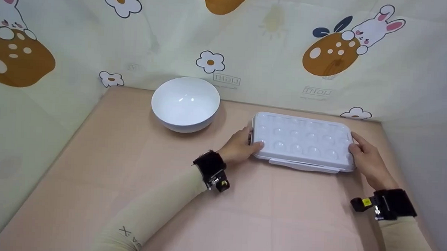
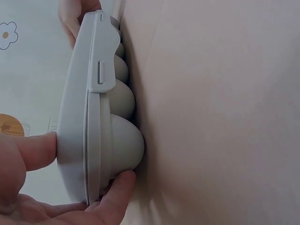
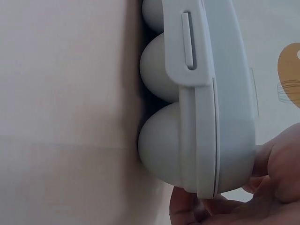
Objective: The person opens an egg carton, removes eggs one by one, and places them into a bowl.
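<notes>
A white lidded egg box with rows of round bumps lies on the right half of the table, long side toward me. Its front latch is closed over the seam in the left wrist view. My left hand grips the left end, thumb on the lid and fingers under the rim. At the other end my right hand holds on in the same way, with fingertips curled below the rim beside a rounded egg cup. What the box contains is hidden by the lid.
A deep white bowl stands at the back, left of the egg box. The table has a pinkish cover. Printed fabric walls close it in at the back and both sides.
</notes>
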Tool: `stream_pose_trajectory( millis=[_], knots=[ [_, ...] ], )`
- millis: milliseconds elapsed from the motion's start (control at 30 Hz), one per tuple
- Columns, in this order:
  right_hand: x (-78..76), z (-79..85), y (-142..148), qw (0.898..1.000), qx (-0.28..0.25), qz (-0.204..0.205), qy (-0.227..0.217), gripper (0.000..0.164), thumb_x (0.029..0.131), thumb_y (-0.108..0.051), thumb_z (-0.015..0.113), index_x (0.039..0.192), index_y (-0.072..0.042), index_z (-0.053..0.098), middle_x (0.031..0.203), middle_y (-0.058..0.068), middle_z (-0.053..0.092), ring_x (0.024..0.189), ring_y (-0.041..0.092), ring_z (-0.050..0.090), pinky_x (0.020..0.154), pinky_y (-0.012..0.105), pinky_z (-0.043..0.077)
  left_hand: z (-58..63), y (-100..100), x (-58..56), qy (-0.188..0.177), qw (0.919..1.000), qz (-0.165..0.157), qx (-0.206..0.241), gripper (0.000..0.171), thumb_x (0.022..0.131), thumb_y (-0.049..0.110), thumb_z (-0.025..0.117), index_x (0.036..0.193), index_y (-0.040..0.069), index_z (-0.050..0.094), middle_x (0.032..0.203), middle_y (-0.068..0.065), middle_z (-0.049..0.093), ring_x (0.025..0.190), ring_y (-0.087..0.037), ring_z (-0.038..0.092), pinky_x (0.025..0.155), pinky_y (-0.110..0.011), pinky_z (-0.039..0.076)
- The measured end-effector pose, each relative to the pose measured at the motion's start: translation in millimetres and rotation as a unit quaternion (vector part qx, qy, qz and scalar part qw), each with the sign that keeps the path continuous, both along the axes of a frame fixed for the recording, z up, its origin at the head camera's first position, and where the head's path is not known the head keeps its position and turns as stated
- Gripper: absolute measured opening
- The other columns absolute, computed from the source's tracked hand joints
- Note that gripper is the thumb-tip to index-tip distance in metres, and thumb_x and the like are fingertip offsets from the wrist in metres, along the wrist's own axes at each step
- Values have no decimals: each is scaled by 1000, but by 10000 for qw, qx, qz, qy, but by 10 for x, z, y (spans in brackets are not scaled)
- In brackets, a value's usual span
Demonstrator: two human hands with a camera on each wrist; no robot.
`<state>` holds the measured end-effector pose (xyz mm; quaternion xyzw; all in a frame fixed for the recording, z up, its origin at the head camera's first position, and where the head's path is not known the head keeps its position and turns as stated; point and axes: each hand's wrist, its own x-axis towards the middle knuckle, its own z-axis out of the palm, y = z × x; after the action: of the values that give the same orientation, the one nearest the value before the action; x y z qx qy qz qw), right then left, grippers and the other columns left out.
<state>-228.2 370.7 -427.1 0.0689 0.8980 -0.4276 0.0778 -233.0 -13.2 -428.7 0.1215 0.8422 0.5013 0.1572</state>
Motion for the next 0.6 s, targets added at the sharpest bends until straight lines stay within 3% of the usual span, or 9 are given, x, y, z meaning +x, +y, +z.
stream_pose_trajectory(
  millis=[167, 333, 467, 600],
  knots=[
    [50, 57, -104, 9983, 217, -209, 497, 64, 113, -32, 39, 169, -7, 19, 166, 34, 29, 147, 51, 37, 114, 63, 40, 62, -189, 14, -80, 9998, 133, 118, 68, 109, 27, 59, 165, 2, 31, 153, -20, 54, 141, -32, 55, 117, -42, 45],
    [137, 214, -335, 9861, 133, -424, 1600, 57, 111, -25, 50, 165, -10, 37, 166, 23, 39, 146, 48, 42, 117, 63, 39, 310, -555, 14, 58, 9977, 569, 354, 63, 108, 29, 61, 162, 8, 38, 153, -15, 54, 140, -29, 54, 115, -42, 47],
    [201, 356, -631, 9768, -238, -264, 2112, 54, 109, -18, 55, 161, -9, 43, 164, 14, 44, 146, 40, 46, 120, 55, 40, 539, -925, -22, 593, 9921, 1007, 446, 58, 107, 28, 62, 159, 10, 44, 149, -12, 58, 139, -27, 55, 115, -40, 46],
    [262, 470, -1015, 9772, -765, 99, 1980, 59, 109, -19, 57, 164, -12, 36, 164, 11, 43, 147, 32, 47, 120, 52, 40, 639, -1332, -82, 1181, 9806, 1507, 412, 56, 106, 25, 63, 157, 7, 47, 149, -15, 59, 137, -28, 55, 116, -39, 45]
  ],
)
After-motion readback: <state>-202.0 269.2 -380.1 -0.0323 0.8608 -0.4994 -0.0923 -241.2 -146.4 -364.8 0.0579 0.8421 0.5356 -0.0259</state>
